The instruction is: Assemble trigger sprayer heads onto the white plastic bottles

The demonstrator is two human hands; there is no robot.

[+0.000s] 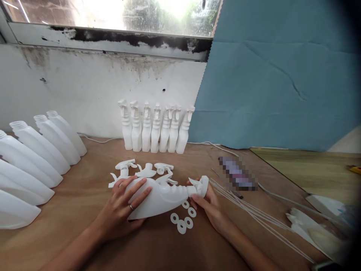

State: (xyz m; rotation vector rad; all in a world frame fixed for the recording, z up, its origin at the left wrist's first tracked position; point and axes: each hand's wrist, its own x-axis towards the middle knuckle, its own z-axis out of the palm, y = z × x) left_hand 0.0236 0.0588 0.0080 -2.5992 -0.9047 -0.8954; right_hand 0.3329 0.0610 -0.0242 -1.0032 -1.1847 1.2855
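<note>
Your left hand, fingers spread, grips a white spray bottle; your right hand pinches its trigger sprayer.

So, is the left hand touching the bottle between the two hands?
Touching: the head view plainly shows the left hand laid over the wide end of the bottle, fingers spread against its side.

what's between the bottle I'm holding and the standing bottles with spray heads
Loose white spray heads next to the held bottle, then bare tabletop, in the head view.
</note>
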